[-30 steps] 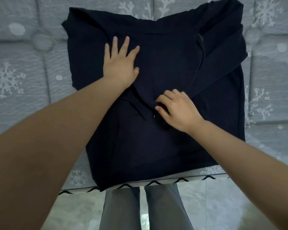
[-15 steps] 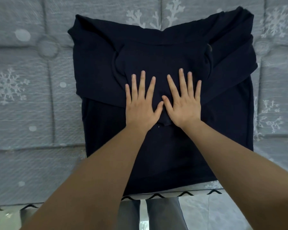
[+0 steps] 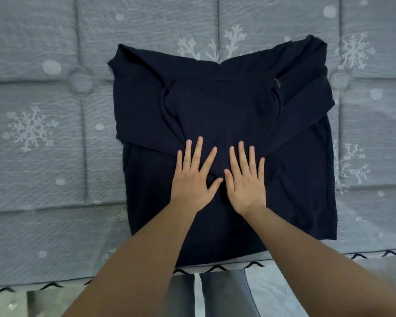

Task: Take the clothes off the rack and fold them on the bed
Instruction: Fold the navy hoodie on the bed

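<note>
The garment [image 3: 224,106] is lying flat on the bed [image 3: 44,156], close to the near edge. It is dark navy, and both sleeves are folded inward across the chest, the cuff ends meeting near the middle. The left hand [image 3: 192,181] and the right hand [image 3: 246,183] are being pressed side by side on the centre of the cloth, just where the sleeves cross. Fingers on both hands are spread wide and straight; nothing is being gripped. The thumbs are nearly touching.

The step in hand is judged to be the smoothing of the folded sleeves, so that they are being held flat before the body is folded. The sleeve fold appears complete; the lengthwise fold is not yet done. The next move is judged to call for the hem, near the bed edge, to be taken at both corners and carried up toward the collar, with the sleeves kept trapped inside. The upper right shoulder is bunched and may need flattening first.

The bed cover is grey, quilted, and printed with snowflakes [image 3: 30,129]. A zigzag trim [image 3: 215,268] is running along the near edge. The person's trousers [image 3: 215,294] are showing below it. Nothing is lying on the garment besides the hands. No rack is showing in this view.
</note>
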